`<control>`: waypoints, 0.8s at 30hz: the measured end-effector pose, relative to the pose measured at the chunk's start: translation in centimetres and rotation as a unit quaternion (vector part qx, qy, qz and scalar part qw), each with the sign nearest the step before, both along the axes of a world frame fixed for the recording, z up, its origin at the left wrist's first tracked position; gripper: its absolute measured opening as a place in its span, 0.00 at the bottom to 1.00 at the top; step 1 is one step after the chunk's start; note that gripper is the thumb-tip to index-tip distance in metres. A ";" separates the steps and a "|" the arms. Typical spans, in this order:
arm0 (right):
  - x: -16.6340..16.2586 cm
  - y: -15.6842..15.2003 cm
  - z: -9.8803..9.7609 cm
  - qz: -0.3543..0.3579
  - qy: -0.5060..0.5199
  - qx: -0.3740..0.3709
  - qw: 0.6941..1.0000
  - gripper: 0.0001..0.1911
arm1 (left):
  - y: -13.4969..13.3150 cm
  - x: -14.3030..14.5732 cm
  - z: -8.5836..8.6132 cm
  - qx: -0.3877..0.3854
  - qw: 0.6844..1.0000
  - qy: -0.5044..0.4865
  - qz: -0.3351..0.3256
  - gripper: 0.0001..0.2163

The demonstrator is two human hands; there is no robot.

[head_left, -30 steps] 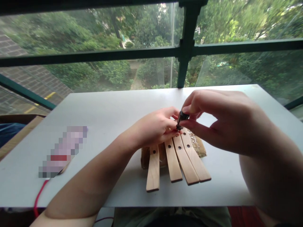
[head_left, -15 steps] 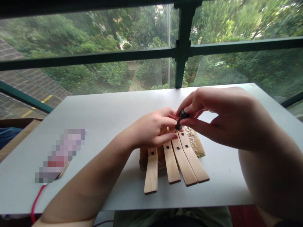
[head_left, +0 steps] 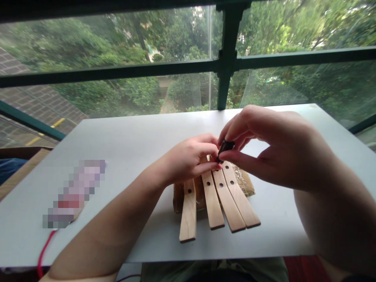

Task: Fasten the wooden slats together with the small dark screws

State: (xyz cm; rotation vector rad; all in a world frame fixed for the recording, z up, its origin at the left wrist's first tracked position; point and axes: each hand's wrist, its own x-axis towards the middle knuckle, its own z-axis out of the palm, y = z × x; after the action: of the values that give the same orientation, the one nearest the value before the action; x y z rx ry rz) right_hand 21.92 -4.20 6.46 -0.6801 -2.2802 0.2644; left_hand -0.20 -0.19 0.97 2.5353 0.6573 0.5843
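My right hand (head_left: 264, 143) pinches a small black tool (head_left: 226, 147) between thumb and fingers, its lower end tilted down to the left. At that lower end, the thumb and fingers of my left hand (head_left: 190, 156) are curled together; what they grip is hidden. Below the hands, several pale wooden slats (head_left: 214, 211) with dark round screw heads or holes fan out toward me. Their far ends lie over a brown block (head_left: 246, 182) that looks wrapped in clear film. My left hand covers part of the block and the slats' upper ends.
The white table (head_left: 132, 141) carries all this. On the left lies a pixelated flat object (head_left: 78, 192) with a red cord (head_left: 45, 246) beside it. A cardboard box (head_left: 29, 172) stands past the left edge. Green-framed windows (head_left: 225, 58) rise behind the table.
My right hand has shifted slightly left and tilted, bringing the black tool's lower end closer to my left fingertips. My left hand and the slats stay nearly still.
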 end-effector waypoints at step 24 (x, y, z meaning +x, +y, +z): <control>0.2 0.3 0.2 -0.017 -0.047 0.029 0.998 0.07 | -0.2 -0.2 0.0 0.010 1.000 0.007 -0.017 0.08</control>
State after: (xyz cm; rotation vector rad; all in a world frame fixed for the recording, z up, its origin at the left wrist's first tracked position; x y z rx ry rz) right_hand 22.09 -3.86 6.66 -0.7133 -2.3537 0.1532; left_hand -0.44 -0.36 0.95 2.5669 0.6164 0.5640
